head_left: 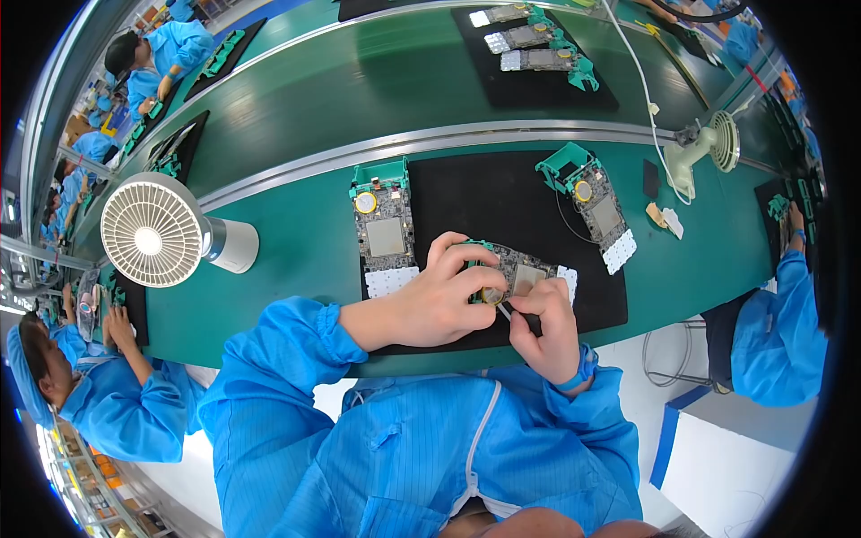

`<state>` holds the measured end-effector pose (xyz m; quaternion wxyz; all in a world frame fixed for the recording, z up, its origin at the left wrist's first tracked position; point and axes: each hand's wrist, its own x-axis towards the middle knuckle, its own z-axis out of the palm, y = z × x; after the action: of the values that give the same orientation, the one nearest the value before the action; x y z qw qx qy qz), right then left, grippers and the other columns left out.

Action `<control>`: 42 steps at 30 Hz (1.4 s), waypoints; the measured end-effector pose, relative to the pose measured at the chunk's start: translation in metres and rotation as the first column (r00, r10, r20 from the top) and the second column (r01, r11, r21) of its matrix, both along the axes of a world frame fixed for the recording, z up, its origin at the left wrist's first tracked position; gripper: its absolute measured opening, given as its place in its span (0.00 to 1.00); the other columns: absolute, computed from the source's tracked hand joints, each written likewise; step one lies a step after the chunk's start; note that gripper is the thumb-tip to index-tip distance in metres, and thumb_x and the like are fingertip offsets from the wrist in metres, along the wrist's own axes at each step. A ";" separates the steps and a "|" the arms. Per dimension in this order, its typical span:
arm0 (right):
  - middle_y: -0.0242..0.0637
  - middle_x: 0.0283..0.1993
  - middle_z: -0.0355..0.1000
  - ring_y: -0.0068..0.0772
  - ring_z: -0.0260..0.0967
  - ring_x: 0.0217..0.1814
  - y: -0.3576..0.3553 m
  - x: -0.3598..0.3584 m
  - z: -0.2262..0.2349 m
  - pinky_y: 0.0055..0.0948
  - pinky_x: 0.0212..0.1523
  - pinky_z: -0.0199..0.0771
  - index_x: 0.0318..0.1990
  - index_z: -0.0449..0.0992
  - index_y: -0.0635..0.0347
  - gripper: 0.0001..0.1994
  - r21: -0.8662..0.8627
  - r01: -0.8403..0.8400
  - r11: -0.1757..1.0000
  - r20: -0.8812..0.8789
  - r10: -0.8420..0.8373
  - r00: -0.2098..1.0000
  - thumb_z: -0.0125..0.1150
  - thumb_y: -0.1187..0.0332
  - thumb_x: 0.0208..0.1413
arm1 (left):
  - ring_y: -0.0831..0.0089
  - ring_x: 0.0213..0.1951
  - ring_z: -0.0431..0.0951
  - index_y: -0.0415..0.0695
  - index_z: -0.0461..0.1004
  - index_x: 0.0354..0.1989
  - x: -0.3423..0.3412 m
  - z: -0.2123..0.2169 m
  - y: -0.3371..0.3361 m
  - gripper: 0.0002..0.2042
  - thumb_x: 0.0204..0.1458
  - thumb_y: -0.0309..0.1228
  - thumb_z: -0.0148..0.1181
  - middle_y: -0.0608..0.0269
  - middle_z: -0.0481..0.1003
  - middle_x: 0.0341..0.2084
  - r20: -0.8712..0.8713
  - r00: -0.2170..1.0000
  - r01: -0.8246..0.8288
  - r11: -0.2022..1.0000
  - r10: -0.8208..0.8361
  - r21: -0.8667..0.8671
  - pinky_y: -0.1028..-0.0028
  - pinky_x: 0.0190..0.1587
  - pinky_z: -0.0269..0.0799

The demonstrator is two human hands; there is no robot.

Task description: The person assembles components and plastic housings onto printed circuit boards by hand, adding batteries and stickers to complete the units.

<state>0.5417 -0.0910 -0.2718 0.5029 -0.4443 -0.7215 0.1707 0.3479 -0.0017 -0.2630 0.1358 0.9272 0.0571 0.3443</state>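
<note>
Head view, assembly line. Circuit board lies on the black mat at the near edge of the green counter, directly before the person; a round brass-coloured coin cell sits at its near-left corner. Left hand is curled over the board's left end, fingers wrapped across its top edge and thumb below, grip clenched on the board; forearm enters from the lower left in a blue sleeve. Right hand is bunched just right of the coin cell, thumb and forefinger pinched on a thin pale tool whose tip points at the cell; wrist bent inward, a blue wristband showing. Judged handling: the board is light, stiff and flat but fragile, its populated face best left untouched; hold is safest along the bare edges or the green plastic frame, as the left hand does. Two similar boards rest farther back on the same mat, well apart from the hands; a white fan stands to the left.
</note>
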 end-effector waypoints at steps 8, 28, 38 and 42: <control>0.38 0.30 0.68 0.45 0.63 0.32 0.005 -0.001 0.010 0.39 0.39 0.62 0.36 0.71 0.58 0.15 0.004 -0.003 1.000 0.136 0.002 0.991 0.62 0.83 0.39 | 0.52 0.51 0.65 0.47 0.70 0.24 -0.002 -0.003 0.002 0.10 0.37 0.24 0.67 0.59 0.70 0.44 0.030 1.000 0.010 1.000 -0.010 0.008 0.42 0.53 0.59; 0.38 0.29 0.68 0.43 0.64 0.33 0.003 0.004 0.001 0.37 0.40 0.65 0.37 0.72 0.58 0.15 -0.010 -0.024 1.000 -0.026 0.023 0.999 0.62 0.84 0.41 | 0.53 0.48 0.67 0.47 0.68 0.23 0.002 0.009 0.002 0.12 0.35 0.24 0.69 0.59 0.69 0.43 0.045 0.999 -0.013 0.999 0.012 0.031 0.48 0.49 0.63; 0.39 0.31 0.68 0.44 0.63 0.34 -0.015 0.010 -0.008 0.37 0.35 0.65 0.37 0.72 0.59 0.15 -0.014 0.127 0.992 0.013 -0.127 0.992 0.62 0.83 0.39 | 0.56 0.49 0.67 0.48 0.71 0.28 0.001 0.010 0.003 0.11 0.40 0.29 0.71 0.63 0.69 0.43 -0.003 1.000 -0.021 0.998 0.021 -0.054 0.53 0.51 0.61; 0.40 0.31 0.68 0.45 0.64 0.35 -0.016 0.009 -0.010 0.37 0.35 0.65 0.37 0.72 0.60 0.15 -0.018 0.150 0.988 -0.003 -0.150 0.989 0.62 0.83 0.39 | 0.58 0.49 0.68 0.49 0.75 0.32 0.000 0.012 0.003 0.11 0.40 0.28 0.71 0.63 0.69 0.43 0.010 1.000 -0.021 0.998 0.022 -0.064 0.53 0.51 0.61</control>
<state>0.5507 -0.1072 -0.2815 0.5118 -0.5014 -0.6835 0.1396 0.3480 0.0012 -0.2515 0.1621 0.9198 0.0772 0.3488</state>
